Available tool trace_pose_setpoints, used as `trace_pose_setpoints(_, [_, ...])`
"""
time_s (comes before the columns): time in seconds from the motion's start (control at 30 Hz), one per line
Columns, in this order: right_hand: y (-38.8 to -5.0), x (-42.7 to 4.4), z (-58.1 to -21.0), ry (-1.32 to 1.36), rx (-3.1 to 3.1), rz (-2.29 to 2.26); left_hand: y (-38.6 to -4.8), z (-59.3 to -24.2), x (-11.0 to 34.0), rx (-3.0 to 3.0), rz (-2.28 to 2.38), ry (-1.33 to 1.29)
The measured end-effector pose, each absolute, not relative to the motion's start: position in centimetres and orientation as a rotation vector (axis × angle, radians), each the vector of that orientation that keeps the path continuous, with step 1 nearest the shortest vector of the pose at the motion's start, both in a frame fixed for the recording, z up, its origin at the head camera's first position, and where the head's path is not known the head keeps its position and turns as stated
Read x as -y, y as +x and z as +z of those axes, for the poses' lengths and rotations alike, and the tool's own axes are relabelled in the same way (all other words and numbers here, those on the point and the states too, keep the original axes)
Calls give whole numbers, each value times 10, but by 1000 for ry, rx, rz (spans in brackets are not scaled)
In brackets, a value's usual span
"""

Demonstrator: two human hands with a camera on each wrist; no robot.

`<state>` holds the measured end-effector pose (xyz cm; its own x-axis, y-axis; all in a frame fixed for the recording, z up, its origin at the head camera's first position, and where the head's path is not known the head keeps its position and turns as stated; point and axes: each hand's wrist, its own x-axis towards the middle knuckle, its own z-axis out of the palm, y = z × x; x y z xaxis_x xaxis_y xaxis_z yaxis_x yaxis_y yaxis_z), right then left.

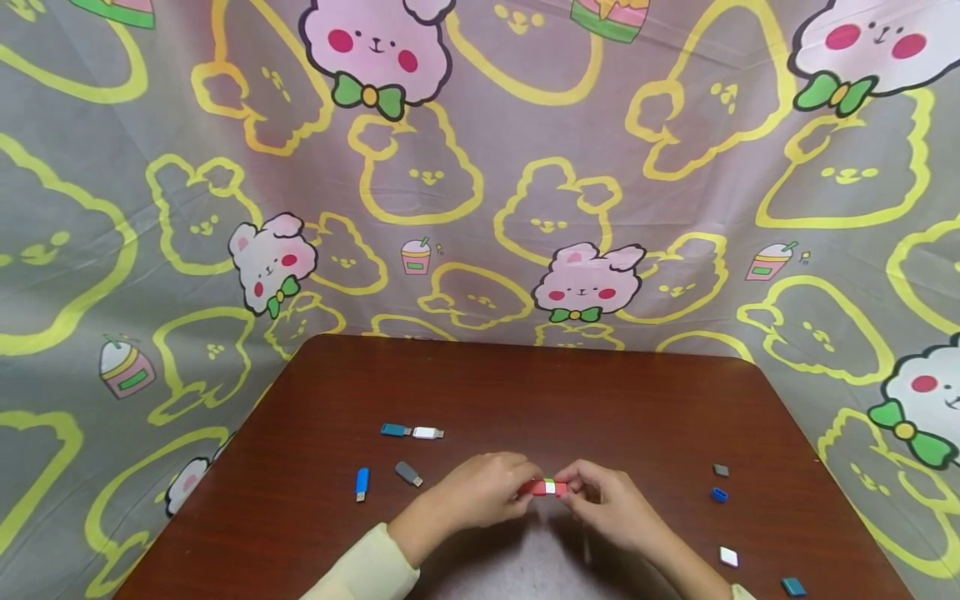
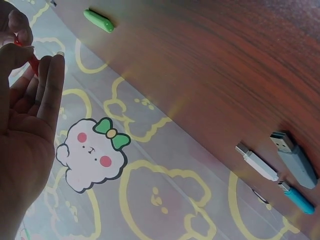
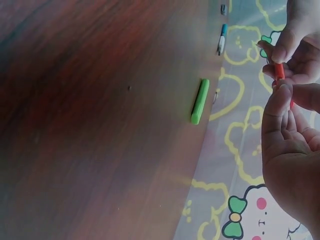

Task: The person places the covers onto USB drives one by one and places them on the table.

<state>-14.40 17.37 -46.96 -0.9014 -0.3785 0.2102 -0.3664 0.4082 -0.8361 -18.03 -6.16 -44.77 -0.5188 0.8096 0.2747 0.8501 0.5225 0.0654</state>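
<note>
Between both hands is a small red stick, level in the head view. My left hand pinches one end between thumb and fingers. The other end is pinched by my right hand. A white patch and a bit of green show at its middle in the head view; whether they belong to it I cannot tell. Fingers cover much of the red stick. A green stick lies on the table near the hands in both wrist views.
Left on the table lie teal, white, grey and blue USB sticks. At the right are small grey, blue, white and teal caps. Patterned cloth hangs behind.
</note>
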Motion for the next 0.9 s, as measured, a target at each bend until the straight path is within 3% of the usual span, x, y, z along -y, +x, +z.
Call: trace_pose_setpoints(0.9, [-144,-172,-472,-661,-2645,-1526,-180,-448,62,2496,-308,-1425])
